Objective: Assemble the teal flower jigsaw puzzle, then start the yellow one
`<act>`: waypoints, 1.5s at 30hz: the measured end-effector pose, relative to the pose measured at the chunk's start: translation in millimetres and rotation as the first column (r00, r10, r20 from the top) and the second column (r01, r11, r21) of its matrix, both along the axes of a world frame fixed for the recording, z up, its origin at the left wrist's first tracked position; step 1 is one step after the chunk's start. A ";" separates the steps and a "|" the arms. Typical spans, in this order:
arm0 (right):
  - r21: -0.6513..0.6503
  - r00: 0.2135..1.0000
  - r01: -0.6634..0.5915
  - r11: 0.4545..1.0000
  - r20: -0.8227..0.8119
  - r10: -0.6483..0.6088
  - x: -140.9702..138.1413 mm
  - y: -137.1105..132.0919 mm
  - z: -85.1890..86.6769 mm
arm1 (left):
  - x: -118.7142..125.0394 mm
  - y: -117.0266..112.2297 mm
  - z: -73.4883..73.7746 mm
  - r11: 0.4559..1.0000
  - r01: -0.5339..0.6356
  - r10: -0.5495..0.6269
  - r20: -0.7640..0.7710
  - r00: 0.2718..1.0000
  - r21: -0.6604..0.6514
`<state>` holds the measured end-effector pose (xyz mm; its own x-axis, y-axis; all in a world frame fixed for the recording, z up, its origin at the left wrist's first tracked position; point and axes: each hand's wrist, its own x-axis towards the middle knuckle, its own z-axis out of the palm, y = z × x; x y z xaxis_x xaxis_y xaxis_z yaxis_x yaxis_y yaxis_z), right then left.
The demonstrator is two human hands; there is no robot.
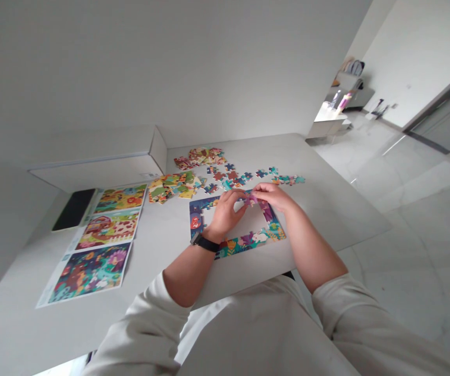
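Note:
A partly assembled jigsaw puzzle (196,221) lies on the table, its colourful border framing a bare middle. At its far edge, my right hand (272,196) pinches a purple puzzle piece (251,199) between thumb and fingers. My left hand (226,213), with a black watch (205,242) on the wrist, reaches over the border from the left. Its thumb and bent fingers close on the same purple spot, and they partly hide the far border. Just beyond the hands are loose dark-blue and teal puzzle pieces (237,180).
Yellow-green pieces (173,185) and a red-yellow heap (205,155) lie farther back. A sheet of printed pictures (109,230) and a black phone (74,210) are at left. Behind them stands a white box (103,169) by the wall. The table's (338,209) right edge borders a tiled floor.

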<state>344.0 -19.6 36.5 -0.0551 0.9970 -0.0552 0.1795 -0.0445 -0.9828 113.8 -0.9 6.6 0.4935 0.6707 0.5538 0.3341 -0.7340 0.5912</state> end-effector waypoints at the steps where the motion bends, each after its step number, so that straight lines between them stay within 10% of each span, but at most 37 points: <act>1: -0.009 1.000 -0.005 1.000 -0.002 0.005 0.2 -0.7 0.7 | 0.0 0.0 0.3 1.000 0.009 -0.009 -0.011 1.000 0.005; 10: -0.056 0.972 0.159 0.986 0.185 -0.146 8.7 3.9 -4.9 | 2.2 1.4 -4.6 1.000 -0.020 0.021 -0.077 0.997 0.019; 20: 0.007 0.597 0.268 0.963 0.783 -0.172 16.3 2.1 5.5 | 20.5 -4.2 -3.9 0.993 -0.117 0.119 -0.309 0.944 0.025; 45: 0.006 0.635 0.212 0.977 0.759 -0.143 13.5 1.3 -2.7 | 24.1 -6.1 -3.6 0.985 -0.171 0.161 -0.433 0.887 0.015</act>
<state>357.4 -18.4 33.8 0.2177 0.9734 -0.0718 0.8345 -0.2238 -0.5035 137.9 -7.1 3.0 0.5609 0.7734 0.2955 0.6756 -0.6338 0.3766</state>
